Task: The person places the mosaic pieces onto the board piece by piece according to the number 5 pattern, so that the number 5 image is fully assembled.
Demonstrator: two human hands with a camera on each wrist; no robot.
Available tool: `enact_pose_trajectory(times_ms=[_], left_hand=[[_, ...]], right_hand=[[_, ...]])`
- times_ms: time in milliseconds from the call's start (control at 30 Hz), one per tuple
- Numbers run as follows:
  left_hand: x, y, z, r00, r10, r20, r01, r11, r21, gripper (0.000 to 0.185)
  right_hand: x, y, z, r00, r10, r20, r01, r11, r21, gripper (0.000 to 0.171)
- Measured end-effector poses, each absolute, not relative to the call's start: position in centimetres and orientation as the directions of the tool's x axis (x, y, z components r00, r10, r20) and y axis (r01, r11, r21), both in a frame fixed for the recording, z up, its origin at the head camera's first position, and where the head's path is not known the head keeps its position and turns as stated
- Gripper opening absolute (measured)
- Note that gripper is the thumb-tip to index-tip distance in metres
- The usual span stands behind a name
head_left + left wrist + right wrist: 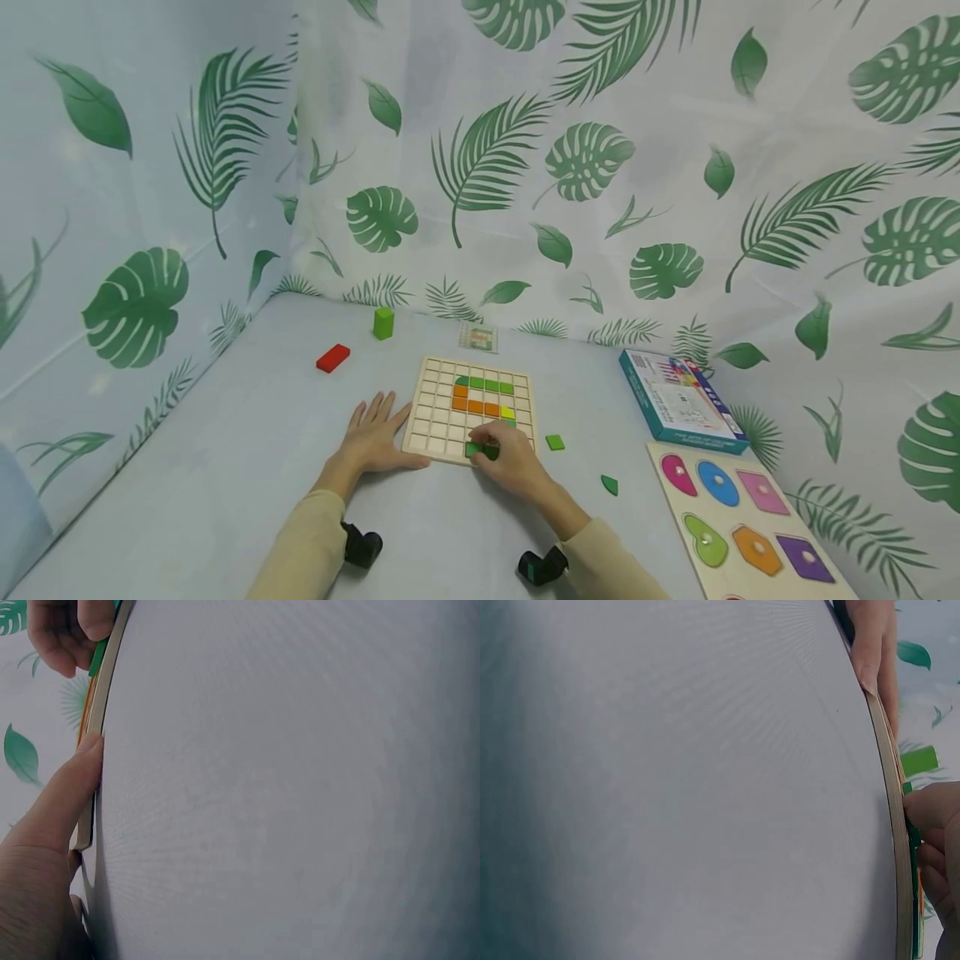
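Note:
A wooden grid board (pixel 431 410) lies on the table, with a row of green tiles (pixel 487 385), several orange tiles (pixel 475 407) and a yellow tile (pixel 507 412) in its cells. My left hand (pixel 372 437) lies spread beside the board's left side, its thumb (pixel 88 754) against the near edge. Over the near right part of the board, my right hand (pixel 513 461) has curled fingers and pinches a dark green tile (pixel 472 449) low at the grid. The right fingers partly cover that tile and the cells around it.
Loose on the right lie a light green square tile (pixel 555 442) and a dark green rounded piece (pixel 610 484). Farther right are a box (pixel 682 400) and a shape puzzle board (pixel 718 493). Behind stand a green block (pixel 383 323), a red block (pixel 333 358) and a pattern card (pixel 480 337).

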State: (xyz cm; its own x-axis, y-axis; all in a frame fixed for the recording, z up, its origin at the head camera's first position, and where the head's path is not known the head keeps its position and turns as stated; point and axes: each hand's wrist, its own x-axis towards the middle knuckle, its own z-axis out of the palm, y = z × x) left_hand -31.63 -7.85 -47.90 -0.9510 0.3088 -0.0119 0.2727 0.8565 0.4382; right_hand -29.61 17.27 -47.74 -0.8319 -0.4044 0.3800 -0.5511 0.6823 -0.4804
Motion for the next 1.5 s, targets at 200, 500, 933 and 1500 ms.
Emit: enact_pose_trajectory(times_ms=[200, 500, 933, 1500], left_hand=[[-31.7, -7.8, -47.8, -0.951, 0.31, -0.006, 0.276, 0.856, 0.436, 0.102], [-31.6, -7.8, -47.8, -0.95, 0.311, -0.011, 0.276, 0.859, 0.431, 0.102], [-31.6, -7.9, -47.6, -0.945, 0.326, -0.013, 0.288, 0.851, 0.44, 0.102], [-31.5, -8.1, -47.8, -0.943, 0.333, -0.022, 0.287, 0.841, 0.458, 0.104]], right_hand=[[-29.5, 17.4, -47.5, -0.831, -0.41, 0.376, -0.554, 0.671, -0.493, 0.027], [-29.5, 17.3, -47.5, -0.849, -0.392, 0.354, -0.526, 0.685, -0.503, 0.028], [-29.6, 18.2, -47.5, -0.878, -0.35, 0.327, -0.475, 0.723, -0.501, 0.031], [-28.1, 24.6, -46.8, -0.891, -0.183, 0.415, -0.405, 0.735, -0.544, 0.027]])
